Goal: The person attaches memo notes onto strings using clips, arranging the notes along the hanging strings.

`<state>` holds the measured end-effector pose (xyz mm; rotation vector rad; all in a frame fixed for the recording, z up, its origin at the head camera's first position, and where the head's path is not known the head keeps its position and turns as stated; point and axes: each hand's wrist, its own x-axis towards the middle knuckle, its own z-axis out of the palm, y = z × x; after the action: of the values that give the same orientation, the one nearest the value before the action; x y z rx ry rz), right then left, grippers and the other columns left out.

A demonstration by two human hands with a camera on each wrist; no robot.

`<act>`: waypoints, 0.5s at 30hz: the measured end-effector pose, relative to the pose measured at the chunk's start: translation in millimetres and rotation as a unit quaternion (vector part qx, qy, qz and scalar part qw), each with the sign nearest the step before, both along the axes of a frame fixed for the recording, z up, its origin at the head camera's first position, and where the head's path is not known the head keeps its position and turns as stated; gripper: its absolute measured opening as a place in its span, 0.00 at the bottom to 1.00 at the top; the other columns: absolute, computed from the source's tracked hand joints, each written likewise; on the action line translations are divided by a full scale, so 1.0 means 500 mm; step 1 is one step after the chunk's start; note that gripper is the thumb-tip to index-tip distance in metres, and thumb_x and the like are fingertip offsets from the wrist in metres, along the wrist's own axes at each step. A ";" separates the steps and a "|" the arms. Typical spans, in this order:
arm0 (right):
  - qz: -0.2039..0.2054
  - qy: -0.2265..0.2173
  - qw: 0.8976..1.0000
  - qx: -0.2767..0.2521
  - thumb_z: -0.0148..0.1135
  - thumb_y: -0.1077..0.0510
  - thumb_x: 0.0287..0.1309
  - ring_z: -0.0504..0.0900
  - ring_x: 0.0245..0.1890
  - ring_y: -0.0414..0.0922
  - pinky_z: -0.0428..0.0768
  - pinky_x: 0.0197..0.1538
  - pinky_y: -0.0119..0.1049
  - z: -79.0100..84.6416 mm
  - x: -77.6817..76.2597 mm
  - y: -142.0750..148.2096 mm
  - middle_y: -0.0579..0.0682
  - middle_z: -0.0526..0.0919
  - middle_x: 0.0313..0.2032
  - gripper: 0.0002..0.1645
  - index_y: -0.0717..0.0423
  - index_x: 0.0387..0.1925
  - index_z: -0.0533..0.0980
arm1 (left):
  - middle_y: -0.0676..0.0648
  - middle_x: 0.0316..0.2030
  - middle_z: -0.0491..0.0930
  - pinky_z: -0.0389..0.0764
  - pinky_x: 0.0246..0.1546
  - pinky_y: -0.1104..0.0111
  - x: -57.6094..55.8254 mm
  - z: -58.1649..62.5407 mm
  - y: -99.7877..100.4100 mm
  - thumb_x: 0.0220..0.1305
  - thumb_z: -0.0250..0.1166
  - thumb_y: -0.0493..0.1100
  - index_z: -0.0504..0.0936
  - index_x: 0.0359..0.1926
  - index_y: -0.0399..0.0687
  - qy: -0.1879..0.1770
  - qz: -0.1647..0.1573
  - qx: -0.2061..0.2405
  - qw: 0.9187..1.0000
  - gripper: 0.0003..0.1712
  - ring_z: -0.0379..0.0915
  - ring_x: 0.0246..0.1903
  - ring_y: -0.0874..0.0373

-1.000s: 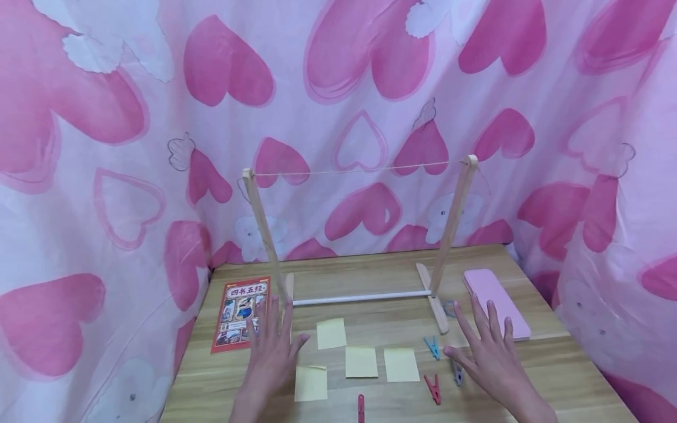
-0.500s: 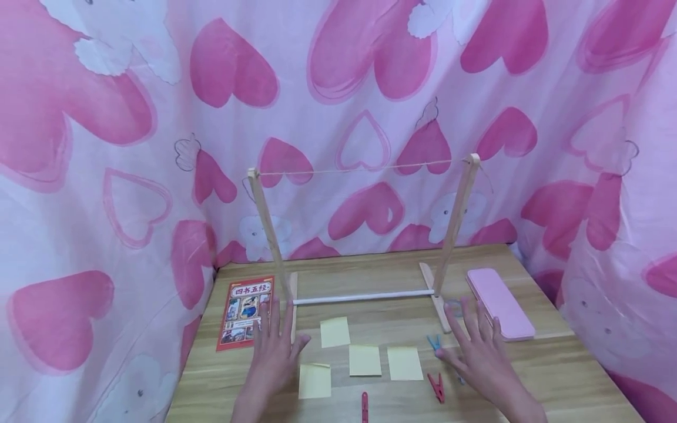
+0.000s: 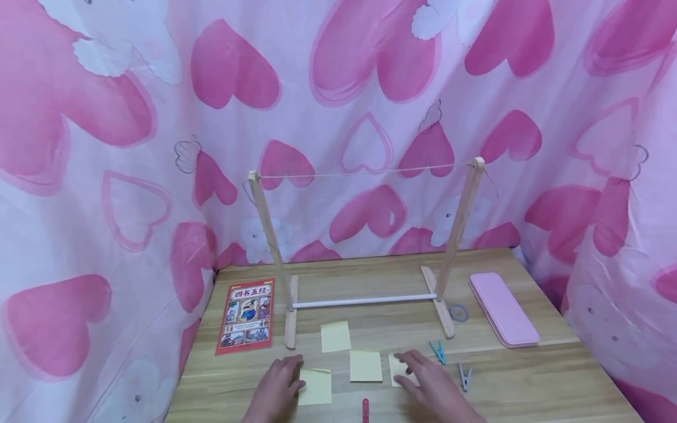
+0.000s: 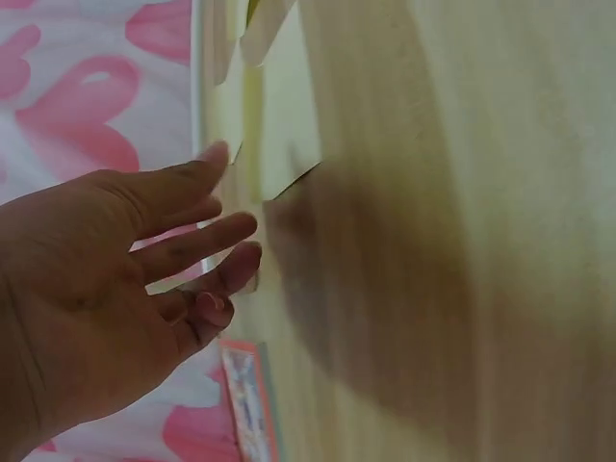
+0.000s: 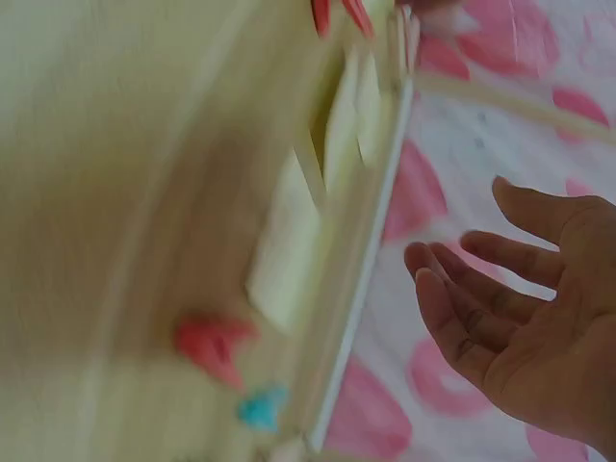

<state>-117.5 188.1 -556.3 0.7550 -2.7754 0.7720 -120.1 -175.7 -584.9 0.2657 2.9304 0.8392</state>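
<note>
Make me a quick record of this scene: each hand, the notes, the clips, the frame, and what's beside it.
Left hand: empty, beside front-left note
Right hand: empty, partly covering rightmost note in head view
Yellow notes: four, on table
Clips: one gray, one blue, two red
Frame: wooden, string across top, white rod low
Left of frame: red booklet
Right of frame: pink case

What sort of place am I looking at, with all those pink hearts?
Probably an indoor corner set up for tabletop activities, perhaps in a home, though that isn't certain. Heart-patterned fabric hangs behind and beside a wood-grain table, with yellow paper squares lying on it.
</note>
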 end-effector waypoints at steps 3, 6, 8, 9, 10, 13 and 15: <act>0.058 -0.017 0.998 -0.013 0.79 0.58 0.65 0.86 0.33 0.37 0.82 0.32 0.28 -0.032 0.005 -0.024 0.51 0.87 0.41 0.20 0.62 0.53 0.85 | 0.34 0.57 0.85 0.83 0.58 0.38 0.004 -0.016 0.001 0.63 0.77 0.34 0.84 0.62 0.35 -0.030 -0.003 0.026 0.999 0.26 0.81 0.53 0.38; 0.100 -0.034 0.994 -0.028 0.75 0.58 0.69 0.83 0.33 0.33 0.80 0.30 0.27 -0.063 0.004 -0.040 0.50 0.86 0.39 0.17 0.63 0.53 0.85 | 0.33 0.59 0.83 0.82 0.61 0.36 0.000 -0.026 0.004 0.64 0.75 0.32 0.85 0.61 0.37 -0.027 -0.002 0.029 0.999 0.24 0.80 0.57 0.35; 0.116 -0.063 0.990 -0.038 0.74 0.57 0.71 0.80 0.33 0.30 0.80 0.32 0.28 -0.074 0.007 -0.051 0.48 0.85 0.39 0.16 0.64 0.53 0.85 | 0.35 0.57 0.83 0.83 0.59 0.38 -0.002 -0.034 0.005 0.65 0.75 0.31 0.86 0.60 0.39 -0.017 0.001 0.026 1.000 0.22 0.80 0.56 0.38; 0.122 -0.081 0.988 -0.042 0.73 0.56 0.72 0.79 0.34 0.29 0.79 0.32 0.28 -0.077 0.010 -0.055 0.47 0.84 0.38 0.16 0.64 0.53 0.85 | 0.37 0.56 0.83 0.84 0.58 0.39 -0.003 -0.039 0.006 0.65 0.75 0.32 0.87 0.60 0.40 -0.011 0.002 0.022 1.000 0.22 0.80 0.55 0.39; 0.124 -0.098 0.987 -0.041 0.73 0.56 0.72 0.77 0.34 0.28 0.79 0.33 0.28 -0.080 0.013 -0.060 0.46 0.83 0.38 0.17 0.64 0.53 0.85 | 0.38 0.55 0.83 0.85 0.57 0.40 -0.002 -0.042 0.007 0.65 0.75 0.32 0.87 0.59 0.41 -0.005 0.002 0.019 1.000 0.21 0.80 0.54 0.41; 0.125 -0.127 0.983 -0.037 0.74 0.53 0.71 0.73 0.33 0.27 0.77 0.32 0.29 -0.108 0.014 -0.072 0.44 0.81 0.39 0.19 0.63 0.53 0.85 | 0.43 0.51 0.81 0.87 0.52 0.48 0.002 -0.055 0.013 0.65 0.76 0.34 0.89 0.58 0.44 0.016 0.010 0.011 1.000 0.21 0.79 0.49 0.48; 0.127 -0.130 0.983 -0.030 0.75 0.51 0.71 0.72 0.33 0.27 0.75 0.32 0.29 -0.145 0.011 -0.076 0.43 0.80 0.40 0.19 0.60 0.53 0.85 | 0.45 0.50 0.81 0.87 0.48 0.54 0.004 -0.061 0.018 0.64 0.77 0.35 0.89 0.57 0.44 0.028 0.017 0.009 0.999 0.20 0.78 0.46 0.52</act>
<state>-112.2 150.3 -628.5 1.0846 -2.8979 1.0667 -118.1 -166.6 -615.4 0.2441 2.9880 0.8783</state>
